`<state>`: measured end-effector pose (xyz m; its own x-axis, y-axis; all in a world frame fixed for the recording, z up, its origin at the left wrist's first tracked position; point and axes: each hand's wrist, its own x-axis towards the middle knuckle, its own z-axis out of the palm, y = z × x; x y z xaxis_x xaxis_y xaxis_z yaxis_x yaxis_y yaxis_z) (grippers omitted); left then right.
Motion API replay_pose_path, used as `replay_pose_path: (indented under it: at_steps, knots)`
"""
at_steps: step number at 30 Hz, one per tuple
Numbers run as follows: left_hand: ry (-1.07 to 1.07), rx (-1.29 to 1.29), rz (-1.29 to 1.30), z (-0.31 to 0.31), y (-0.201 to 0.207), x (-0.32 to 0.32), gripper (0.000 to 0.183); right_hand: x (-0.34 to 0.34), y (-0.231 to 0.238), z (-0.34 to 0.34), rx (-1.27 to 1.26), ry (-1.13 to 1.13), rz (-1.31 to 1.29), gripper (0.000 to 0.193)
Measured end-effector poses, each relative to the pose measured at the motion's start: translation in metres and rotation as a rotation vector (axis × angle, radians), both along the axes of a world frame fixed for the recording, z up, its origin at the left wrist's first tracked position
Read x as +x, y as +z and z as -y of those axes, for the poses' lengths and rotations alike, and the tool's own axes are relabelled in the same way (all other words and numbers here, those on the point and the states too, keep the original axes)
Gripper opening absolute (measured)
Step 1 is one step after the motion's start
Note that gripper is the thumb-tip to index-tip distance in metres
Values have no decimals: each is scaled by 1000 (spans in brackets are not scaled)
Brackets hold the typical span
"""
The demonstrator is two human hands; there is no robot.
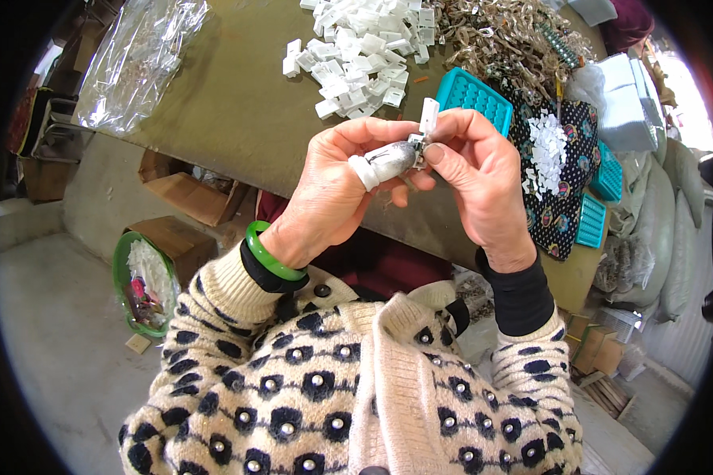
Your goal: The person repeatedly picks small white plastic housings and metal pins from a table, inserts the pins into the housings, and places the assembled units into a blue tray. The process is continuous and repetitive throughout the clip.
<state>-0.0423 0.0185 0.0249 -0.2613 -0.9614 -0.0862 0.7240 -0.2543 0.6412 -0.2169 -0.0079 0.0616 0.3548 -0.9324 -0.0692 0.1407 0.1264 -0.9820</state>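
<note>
My left hand (329, 182) and my right hand (487, 178) meet above the table's near edge, both closed in a pinch. Between their fingertips a small white plastic piece (428, 117) stands upright, with a small dark and silvery part at its lower end. My left thumb wears a worn grey-white cover (388, 162) and presses against that lower end. The right thumb and forefinger grip the piece from the other side. Fingertips partly hide where the parts meet. Just beyond lies a heap of similar white plastic pieces (360, 67).
Right of the heap are a teal tray (475, 99), a tangle of clear brownish parts (491, 36) and a patterned cloth (550, 229) bearing white chips (547, 150). Clear plastic film (142, 63) covers the table's far left. A green basin (123, 273) stands on the floor at left.
</note>
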Motion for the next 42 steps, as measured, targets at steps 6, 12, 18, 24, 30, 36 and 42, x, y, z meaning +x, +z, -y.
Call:
replay_pose_path:
  at_steps: [6, 12, 18, 24, 30, 36, 42]
  knots:
    - [34, -123, 143, -6, 8, -4, 22, 2, 2, -8, 194, 19, 276, 31]
    - [45, -102, 125, -7, 1, -9, 19, 3, 0, -9, 23, 2, 146, 50]
    - [-3, -54, -74, -6, -6, -5, 18, 7, -6, -9, -235, -228, -85, 23]
    - [-28, -39, -134, -12, -7, 1, 30, 16, 3, -16, -311, -234, -108, 17]
    - [-34, -46, -196, -16, -9, 0, 27, 20, 3, -20, -479, -278, -260, 12]
    - [57, -38, -264, -24, -9, -5, 17, 31, -12, -17, -980, -312, -379, 17]
    - [4, 20, -290, -24, -11, -1, 19, 33, -10, -35, -814, -187, -340, 25]
